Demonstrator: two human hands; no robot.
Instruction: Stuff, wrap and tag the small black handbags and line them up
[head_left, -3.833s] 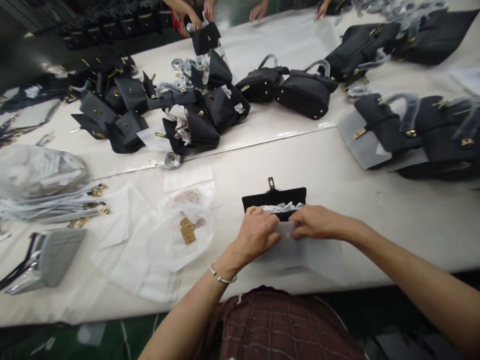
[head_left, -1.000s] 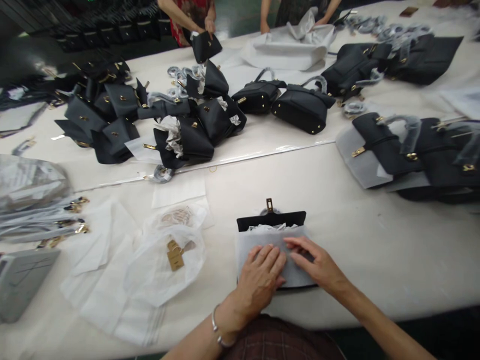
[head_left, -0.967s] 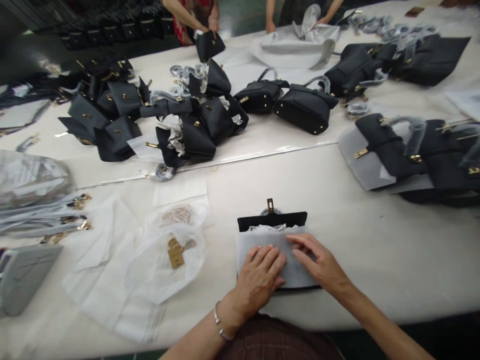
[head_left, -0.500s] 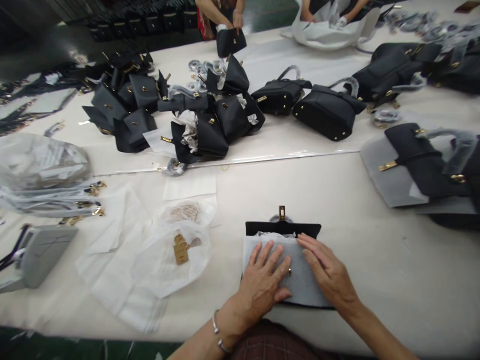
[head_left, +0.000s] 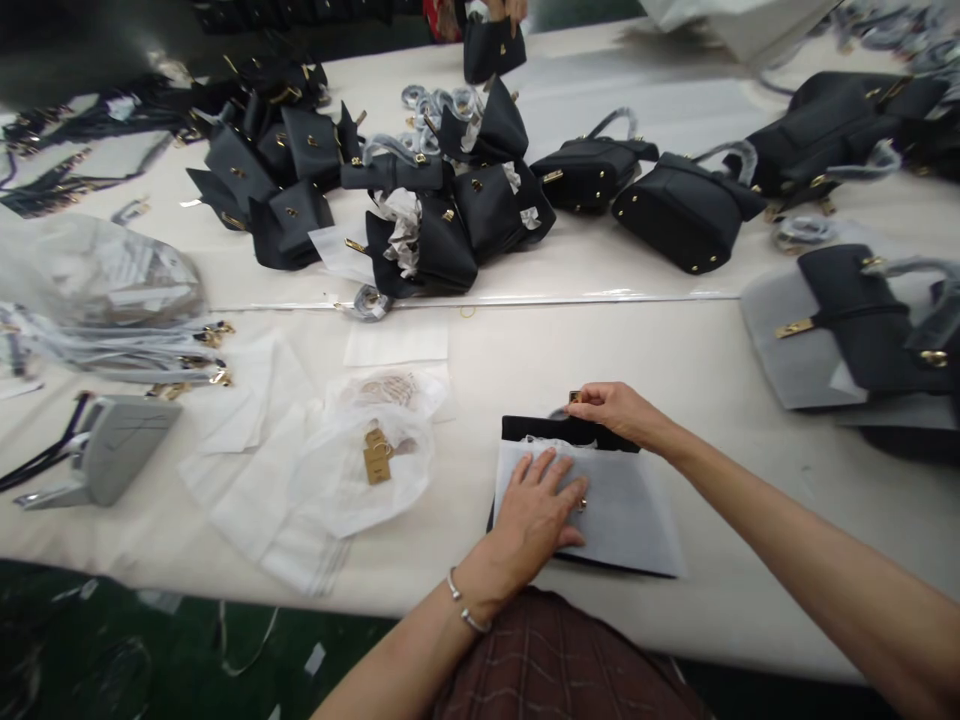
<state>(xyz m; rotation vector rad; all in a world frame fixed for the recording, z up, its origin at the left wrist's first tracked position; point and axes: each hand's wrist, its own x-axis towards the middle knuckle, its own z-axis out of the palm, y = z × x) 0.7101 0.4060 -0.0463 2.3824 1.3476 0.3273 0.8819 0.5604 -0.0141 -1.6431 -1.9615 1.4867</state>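
A black handbag (head_left: 517, 428) lies on the table in front of me, its flap folded away at the far side. White tissue paper (head_left: 622, 510) covers its front, and a small gold lock post (head_left: 583, 505) pokes through. My left hand (head_left: 536, 505) rests flat on the tissue with its fingers spread. At the flap's far edge, my right hand (head_left: 619, 412) pinches the gold clasp plate (head_left: 574, 397) between thumb and fingers. Crumpled filling shows at the bag's mouth, and part of a wrapped handle lies behind the flap.
Left of the bag are a plastic bag with tan tags (head_left: 377, 460), white tissue sheets (head_left: 255, 500) and a grey stand (head_left: 135, 450). Black handbags (head_left: 420, 245) are piled beyond the table seam. Another handbag (head_left: 855, 310) lies at right. A co-worker's hand (head_left: 514, 10) holds a bag at the back.
My right hand has left the tissue, moved up to the flap and taken hold of the gold clasp plate. My left hand stays on the tissue. The camera view has shifted.
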